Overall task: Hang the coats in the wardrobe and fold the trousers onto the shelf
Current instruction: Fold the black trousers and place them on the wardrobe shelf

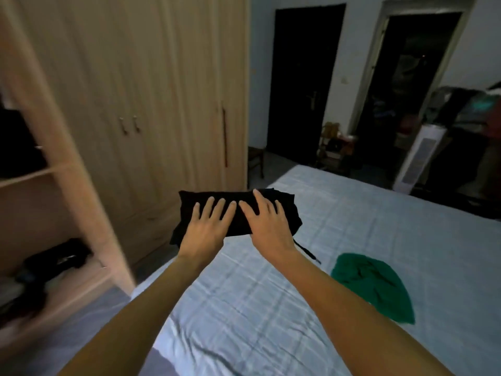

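Outstretched, the left hand (pixel 207 226) and right hand (pixel 267 222) lie flat, fingers straight and slightly spread, on folded black cloth trousers (pixel 230 195) at the left edge of the pale blue checked bed (pixel 352 226).

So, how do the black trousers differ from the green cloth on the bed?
The black trousers are folded into a packet; the green cloth lies crumpled. The left hand and right hand rest flat on the black trousers; nothing touches the green cloth. Both are plain, single-coloured fabric.
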